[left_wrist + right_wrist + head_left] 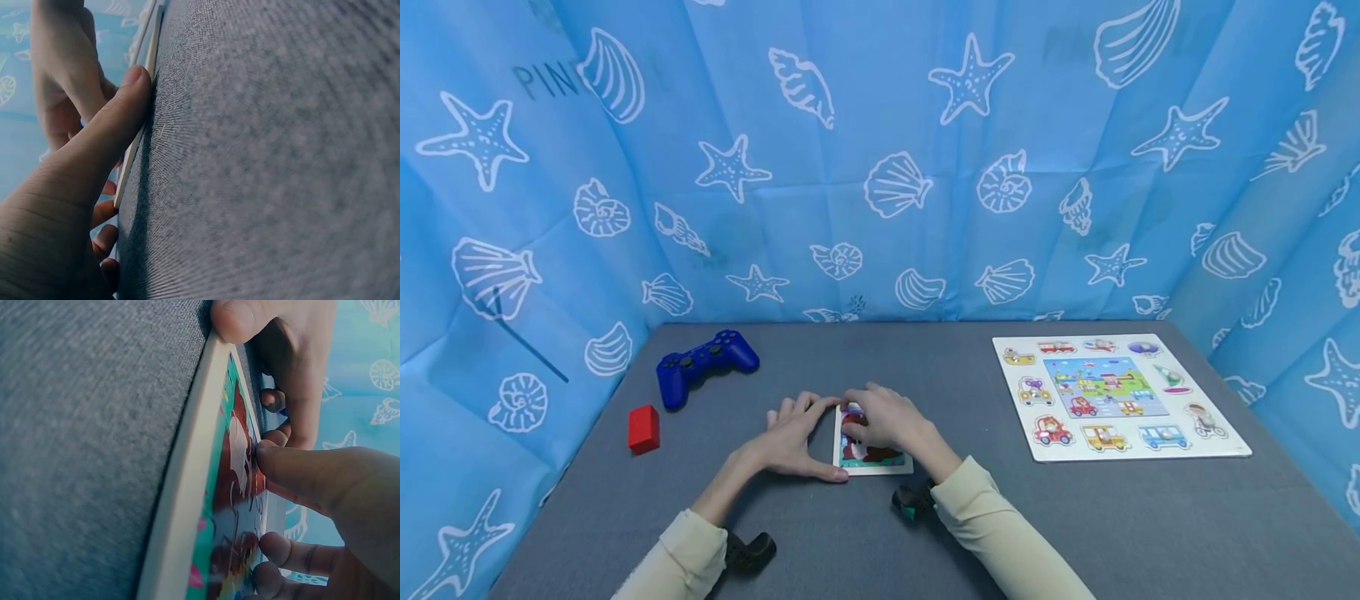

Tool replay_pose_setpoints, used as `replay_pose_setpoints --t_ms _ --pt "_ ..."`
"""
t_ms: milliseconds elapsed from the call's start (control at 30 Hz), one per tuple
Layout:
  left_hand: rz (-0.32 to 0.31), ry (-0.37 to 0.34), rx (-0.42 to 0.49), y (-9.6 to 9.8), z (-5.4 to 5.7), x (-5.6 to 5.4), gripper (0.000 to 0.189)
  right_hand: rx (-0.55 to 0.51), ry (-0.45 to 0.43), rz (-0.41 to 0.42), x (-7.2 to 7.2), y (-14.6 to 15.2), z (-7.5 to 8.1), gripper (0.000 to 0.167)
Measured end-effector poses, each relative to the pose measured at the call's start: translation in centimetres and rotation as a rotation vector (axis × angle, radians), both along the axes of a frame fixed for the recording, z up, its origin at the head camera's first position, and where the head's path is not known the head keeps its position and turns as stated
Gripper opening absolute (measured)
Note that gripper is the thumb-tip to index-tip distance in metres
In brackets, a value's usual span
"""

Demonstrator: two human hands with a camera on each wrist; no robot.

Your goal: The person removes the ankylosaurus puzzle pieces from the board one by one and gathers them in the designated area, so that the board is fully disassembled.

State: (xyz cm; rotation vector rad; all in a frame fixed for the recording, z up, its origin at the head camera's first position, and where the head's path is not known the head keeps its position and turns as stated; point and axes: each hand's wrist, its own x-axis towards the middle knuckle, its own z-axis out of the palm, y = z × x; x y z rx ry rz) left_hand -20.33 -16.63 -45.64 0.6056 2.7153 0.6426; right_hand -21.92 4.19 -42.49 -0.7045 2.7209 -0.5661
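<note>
A small picture jigsaw puzzle (874, 457) in a pale wooden frame lies flat on the table, with red-brown, green and pink printing. My left hand (790, 440) grips the frame's left side, thumb at the near corner and forefinger at the far one. In the left wrist view, the thumb (128, 94) lies against the frame's thin edge. My right hand (887, 417) reaches over the puzzle from the right. In the right wrist view, its thumb (281, 464) and fingertips (275, 550) touch the picture, spread apart; no lifted piece shows between them.
A blue game controller (706, 363) and a red block (643, 429) are at the left. At the right lies a white peg puzzle board (1022, 392) with vehicle pieces around a central picture. A blue seashell curtain (850, 167) hangs behind the grey table (820, 542).
</note>
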Motion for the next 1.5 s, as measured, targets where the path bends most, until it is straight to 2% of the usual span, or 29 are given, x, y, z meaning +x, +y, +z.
replay_pose_setpoints --t_ms 367,700,1033,1500 --pt "0.004 -0.007 0.005 0.0 -0.1 -0.1 0.111 -0.011 -0.009 -0.001 0.0 0.1 0.2 0.039" --pt "0.008 0.000 0.024 0.1 0.0 0.0 0.112 -0.027 -0.018 0.010 -0.3 0.3 -0.3 0.037" --pt "0.017 0.011 0.025 -0.1 -0.9 -0.4 0.115 -0.037 -0.038 0.006 -0.4 0.2 -0.4 0.033" --pt "0.010 0.014 0.018 0.0 -0.5 -0.2 0.114 -0.057 0.007 0.020 -0.3 0.2 -0.4 0.034"
